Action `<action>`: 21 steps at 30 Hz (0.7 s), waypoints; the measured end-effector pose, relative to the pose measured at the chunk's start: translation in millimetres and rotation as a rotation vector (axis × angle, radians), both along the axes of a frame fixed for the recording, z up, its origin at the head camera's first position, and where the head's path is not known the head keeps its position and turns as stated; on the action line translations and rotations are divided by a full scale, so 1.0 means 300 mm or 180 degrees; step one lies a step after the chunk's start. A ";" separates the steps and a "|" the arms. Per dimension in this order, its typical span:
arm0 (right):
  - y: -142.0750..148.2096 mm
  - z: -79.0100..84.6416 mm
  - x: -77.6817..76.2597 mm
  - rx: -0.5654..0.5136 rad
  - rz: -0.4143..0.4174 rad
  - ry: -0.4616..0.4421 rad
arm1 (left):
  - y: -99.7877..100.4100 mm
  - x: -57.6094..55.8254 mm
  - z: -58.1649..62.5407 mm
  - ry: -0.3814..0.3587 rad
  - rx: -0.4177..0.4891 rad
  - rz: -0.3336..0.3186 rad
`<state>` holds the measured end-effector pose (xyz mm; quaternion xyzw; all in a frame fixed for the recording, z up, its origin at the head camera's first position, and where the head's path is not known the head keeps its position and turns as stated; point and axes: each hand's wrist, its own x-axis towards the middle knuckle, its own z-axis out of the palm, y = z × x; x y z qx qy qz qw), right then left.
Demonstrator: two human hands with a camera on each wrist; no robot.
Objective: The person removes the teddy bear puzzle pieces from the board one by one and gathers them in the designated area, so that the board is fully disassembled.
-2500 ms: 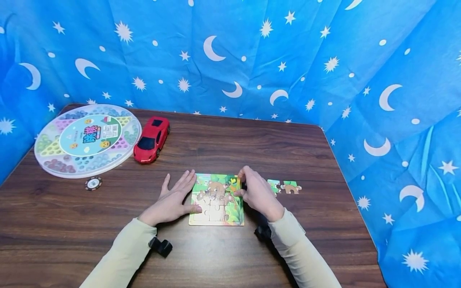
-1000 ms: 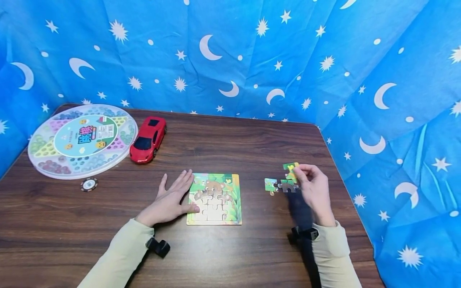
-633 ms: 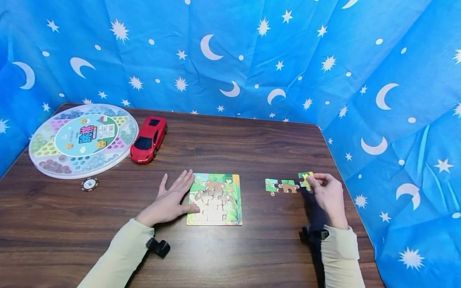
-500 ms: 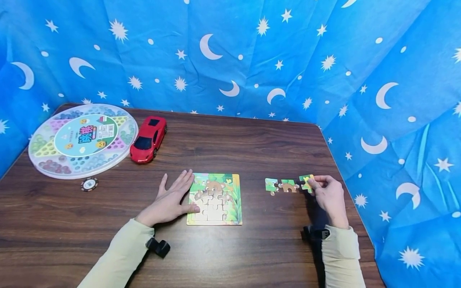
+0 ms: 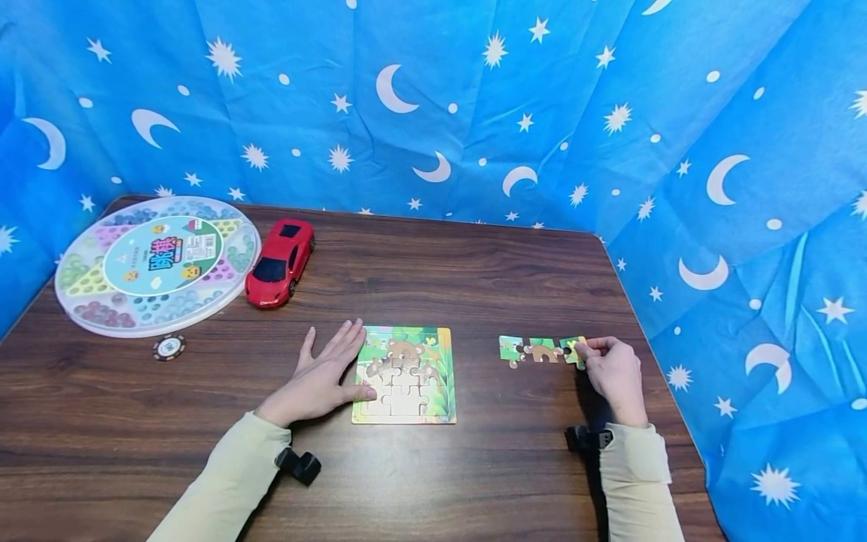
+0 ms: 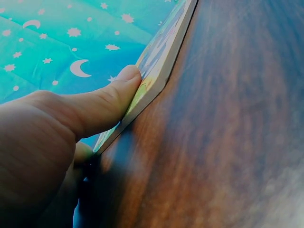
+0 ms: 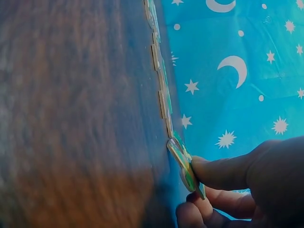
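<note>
My right hand (image 5: 612,373) pinches a green-and-yellow jigsaw piece (image 5: 571,350) between thumb and fingers. The piece is at the right end of a short row on the table, beside a brown-and-green piece (image 5: 543,348) and a green corner piece (image 5: 511,348). In the right wrist view the held piece (image 7: 183,164) tilts slightly, its near end overlapping or touching the row. My left hand (image 5: 314,388) lies spread at the left side of the bear puzzle board (image 5: 449,380), fingers straight at its edge. The left thumb (image 6: 116,95) rests on the board's face.
A red toy car (image 5: 279,263) stands at the back left, beside a round Chinese checkers set (image 5: 162,263) holding coloured marbles. A poker chip (image 5: 168,347) lies in front of that set. Blue star-and-moon cloth (image 5: 433,113) hangs around the brown wooden table (image 5: 420,263).
My right hand has carried a piece from the board's upper right corner to the right, then lowered it beside the two loose pieces. The left hand stays at the board.
</note>
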<state>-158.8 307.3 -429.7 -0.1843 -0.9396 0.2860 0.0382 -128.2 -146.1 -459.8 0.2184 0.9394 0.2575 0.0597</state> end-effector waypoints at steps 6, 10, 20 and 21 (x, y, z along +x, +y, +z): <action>0.002 -0.007 -0.001 0.0069 0.0000 -0.0034 | 0.000 0.001 0.001 -0.0003 0.0005 -0.0003; -0.001 -0.009 -0.001 0.0097 -0.0011 -0.0104 | 0.000 0.000 0.003 -0.0009 0.0014 -0.0010; -0.011 -0.007 0.005 0.0145 0.0008 -0.0192 | -0.001 0.001 -0.001 -0.0003 0.0008 -0.0015; -0.011 -0.008 0.006 0.0145 0.0009 -0.0194 | -0.001 0.001 -0.002 -0.0005 0.0014 -0.0018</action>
